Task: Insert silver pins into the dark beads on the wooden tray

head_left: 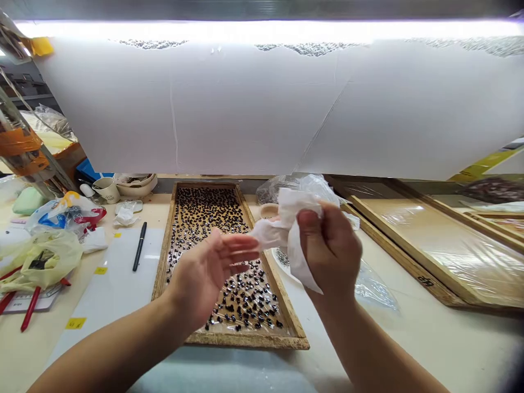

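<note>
My right hand is closed round a crumpled white tissue, held up above the table. My left hand is open, palm turned inward, with its fingertips touching the tissue's left end. Both hands hover over the right part of a wooden tray lined with clear film and covered with several small dark beads. A white dish with tiny beads lies partly hidden behind the tissue.
A black pen lies on white paper left of the tray. Plastic bags, red pens, a cup and bowls sit at the left. Film-covered wooden frames lie at the right. A large white sheet hangs overhead.
</note>
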`<state>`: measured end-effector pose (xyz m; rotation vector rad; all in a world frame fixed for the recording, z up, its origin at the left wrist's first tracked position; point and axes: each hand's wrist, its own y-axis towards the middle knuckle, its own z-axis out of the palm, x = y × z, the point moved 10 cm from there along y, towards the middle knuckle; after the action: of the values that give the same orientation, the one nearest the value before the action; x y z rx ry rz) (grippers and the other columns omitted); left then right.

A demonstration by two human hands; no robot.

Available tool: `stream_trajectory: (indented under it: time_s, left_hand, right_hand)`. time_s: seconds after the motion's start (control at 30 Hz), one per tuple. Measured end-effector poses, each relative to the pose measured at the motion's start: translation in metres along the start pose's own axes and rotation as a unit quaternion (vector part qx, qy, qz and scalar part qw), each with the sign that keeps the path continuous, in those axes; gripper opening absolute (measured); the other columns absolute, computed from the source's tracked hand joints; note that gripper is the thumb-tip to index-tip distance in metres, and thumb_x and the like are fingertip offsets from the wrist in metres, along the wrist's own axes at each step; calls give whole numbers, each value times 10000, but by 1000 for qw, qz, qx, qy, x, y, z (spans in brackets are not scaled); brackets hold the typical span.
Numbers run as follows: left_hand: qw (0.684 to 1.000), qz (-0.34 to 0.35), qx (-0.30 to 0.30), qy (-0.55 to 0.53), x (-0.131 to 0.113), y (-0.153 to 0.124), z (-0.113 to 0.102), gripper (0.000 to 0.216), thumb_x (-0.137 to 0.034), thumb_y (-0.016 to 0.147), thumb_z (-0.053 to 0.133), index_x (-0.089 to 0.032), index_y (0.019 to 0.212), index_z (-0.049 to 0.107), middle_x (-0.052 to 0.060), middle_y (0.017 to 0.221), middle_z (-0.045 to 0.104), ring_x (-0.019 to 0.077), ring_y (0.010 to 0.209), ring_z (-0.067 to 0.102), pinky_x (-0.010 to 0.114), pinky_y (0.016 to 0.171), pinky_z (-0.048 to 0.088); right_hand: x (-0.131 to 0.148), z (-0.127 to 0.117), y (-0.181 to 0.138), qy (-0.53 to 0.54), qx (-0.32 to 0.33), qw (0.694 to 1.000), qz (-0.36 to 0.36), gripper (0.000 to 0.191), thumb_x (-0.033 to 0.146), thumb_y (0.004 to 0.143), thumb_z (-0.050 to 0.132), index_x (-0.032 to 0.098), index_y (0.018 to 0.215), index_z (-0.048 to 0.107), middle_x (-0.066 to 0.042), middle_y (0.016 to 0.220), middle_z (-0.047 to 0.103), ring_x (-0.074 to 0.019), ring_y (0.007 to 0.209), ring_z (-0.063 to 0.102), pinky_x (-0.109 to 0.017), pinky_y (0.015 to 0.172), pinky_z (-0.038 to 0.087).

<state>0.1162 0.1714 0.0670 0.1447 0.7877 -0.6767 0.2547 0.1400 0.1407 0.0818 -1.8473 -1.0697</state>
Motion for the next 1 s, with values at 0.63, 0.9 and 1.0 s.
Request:
stream_trajectory:
  time_s: [0.63,0.9,1.0]
  left_hand:
    - [994,-29,55,-95,20,-6,20,462,-462,886,299,-227,1201,541,50,1281,549,192,1285,397,345,1054,325]
    - [977,-19,200,-75,13,-17,48,662,-599,870,126,-228,1310,455,62,1451,362,282,1334,306,463,1094,196]
    - [972,49,230,15,-2,-24,52,589,-596,877,140,-345,1344,396,-27,1510,236,311,1288,378,500,1071,229]
  right_hand:
    - [70,74,-49,-159,235,905,-317,365,228,902,361,152,1218,527,-101,1292,545,-256,1306,356,-491,1078,266]
    - [-16,37,10,-58,136,989,9,248,328,889,452,225,1054,605,-60,993,672,-215,914,626,-395,825,495]
    - [-34,25,14,67,98,986,115,350,363,826,563,250,1156,524,-61,1056,643,-214,929,618,-385,833,492]
